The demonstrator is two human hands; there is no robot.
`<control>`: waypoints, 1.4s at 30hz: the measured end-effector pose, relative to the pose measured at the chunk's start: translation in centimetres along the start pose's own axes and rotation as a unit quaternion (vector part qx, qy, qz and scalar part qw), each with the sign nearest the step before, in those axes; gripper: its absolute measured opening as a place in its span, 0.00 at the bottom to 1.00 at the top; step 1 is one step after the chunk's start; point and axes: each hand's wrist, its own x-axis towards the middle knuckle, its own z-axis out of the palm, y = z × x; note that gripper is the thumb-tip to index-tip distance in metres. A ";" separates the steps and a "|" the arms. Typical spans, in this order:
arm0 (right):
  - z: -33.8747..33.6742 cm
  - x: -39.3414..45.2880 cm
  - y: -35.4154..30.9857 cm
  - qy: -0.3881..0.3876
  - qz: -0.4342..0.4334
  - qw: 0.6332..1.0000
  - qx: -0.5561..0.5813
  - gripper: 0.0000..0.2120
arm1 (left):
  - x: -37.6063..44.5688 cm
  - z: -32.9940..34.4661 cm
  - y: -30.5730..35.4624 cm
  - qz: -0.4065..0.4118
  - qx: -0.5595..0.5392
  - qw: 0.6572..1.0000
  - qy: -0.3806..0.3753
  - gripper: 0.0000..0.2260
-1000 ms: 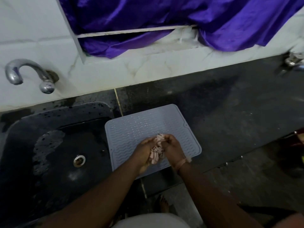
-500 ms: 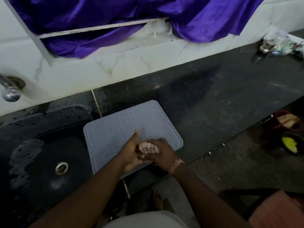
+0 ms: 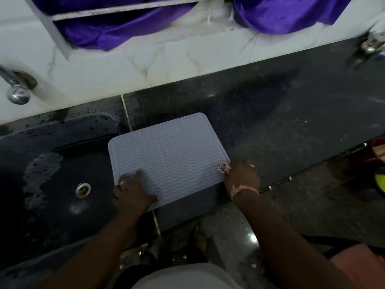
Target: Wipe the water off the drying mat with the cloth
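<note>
A pale grey ribbed drying mat (image 3: 168, 155) lies on the dark counter beside the sink, with small water drops glinting on it. My left hand (image 3: 133, 192) rests flat on the mat's near left corner, fingers spread. My right hand (image 3: 241, 176) sits at the mat's right edge and grips a bunched pink-and-white cloth (image 3: 224, 168), of which only a small part shows past the fingers.
A black sink (image 3: 62, 180) with a metal drain lies left of the mat, a chrome tap (image 3: 16, 90) above it. Purple fabric (image 3: 281, 11) hangs over the white tiled wall behind. The dark counter (image 3: 291, 113) stretches to the right; red and yellow containers (image 3: 379, 163) stand below its right end.
My hands held the cloth together over the mat's front; now they have parted. The left has dropped flat on the near left corner, the right has carried the cloth to the right edge.
</note>
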 end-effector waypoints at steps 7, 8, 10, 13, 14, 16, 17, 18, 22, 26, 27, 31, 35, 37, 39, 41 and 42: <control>0.0 -1.0 -1.9 -0.036 0.089 0.994 0.061 0.15 | -0.2 -1.7 -4.6 0.039 0.029 0.998 -0.032 0.50; 0.0 -1.3 -3.0 -0.041 0.084 0.994 0.057 0.14 | -0.2 -1.9 -4.7 0.050 0.037 0.998 -0.028 0.49; 0.1 -2.2 -5.9 -0.048 0.057 0.996 0.038 0.12 | -0.6 -2.0 -4.6 0.069 0.058 0.996 -0.009 0.48; 1.2 -5.7 -10.7 -0.050 0.012 0.998 0.024 0.11 | -0.9 -2.1 -4.4 0.095 0.088 0.992 0.010 0.47; 1.9 -7.4 -12.0 -0.054 -0.002 0.998 0.029 0.11 | -0.8 -2.0 -4.4 0.103 0.096 0.990 0.016 0.47; 3.2 -10.6 -14.2 -0.027 -0.041 0.998 0.048 0.09 | -0.7 -2.2 -4.4 0.121 0.105 0.987 0.027 0.46; 3.8 -11.9 -15.0 -0.013 -0.073 0.996 0.053 0.07 | -0.7 -2.4 -4.4 0.126 0.108 0.986 0.028 0.46; 4.2 -12.8 -15.7 -0.006 -0.111 0.993 0.049 0.07 | -0.7 -2.5 -4.4 0.127 0.107 0.986 0.027 0.45; 1.8 -12.0 -15.2 -0.146 -0.130 0.974 0.110 0.16 | -0.7 -2.7 -4.9 0.130 0.118 0.984 0.002 0.45; -0.3 -5.3 -8.6 -0.041 0.008 0.999 0.027 0.13 | 0.3 -3.5 -5.2 0.137 0.123 0.983 -0.005 0.42; -0.7 -4.0 -7.0 -0.017 0.043 0.999 -0.006 0.12 | 0.5 -3.7 -5.5 0.140 0.118 0.983 -0.005 0.41; 0.2 -3.0 -5.8 -0.019 0.079 0.996 -0.032 0.15 | 0.6 -3.6 -7.2 0.148 0.089 0.985 -0.016 0.40; 3.0 -8.1 -11.5 -0.021 -0.009 1.000 0.006 0.13 | 1.0 -2.9 -7.7 0.135 0.022 0.990 -0.025 0.41; 4.0 -12.0 -15.5 -0.025 -0.078 0.996 0.032 0.08 | 1.6 -2.3 -8.0 0.134 -0.026 0.990 -0.027 0.40; 4.1 -14.8 -18.7 -0.049 -0.161 0.985 0.037 0.06 | 1.8 -2.2 -8.2 0.109 -0.121 0.986 -0.033 0.34; 4.1 -15.1 -19.9 -0.075 -0.225 0.971 0.034 0.09 | 1.7 -2.2 -8.3 0.062 -0.204 0.977 -0.029 0.30; 3.8 -14.4 -19.4 -0.086 -0.224 0.970 0.049 0.10 | 1.7 -2.1 -8.4 0.049 -0.233 0.971 -0.031 0.31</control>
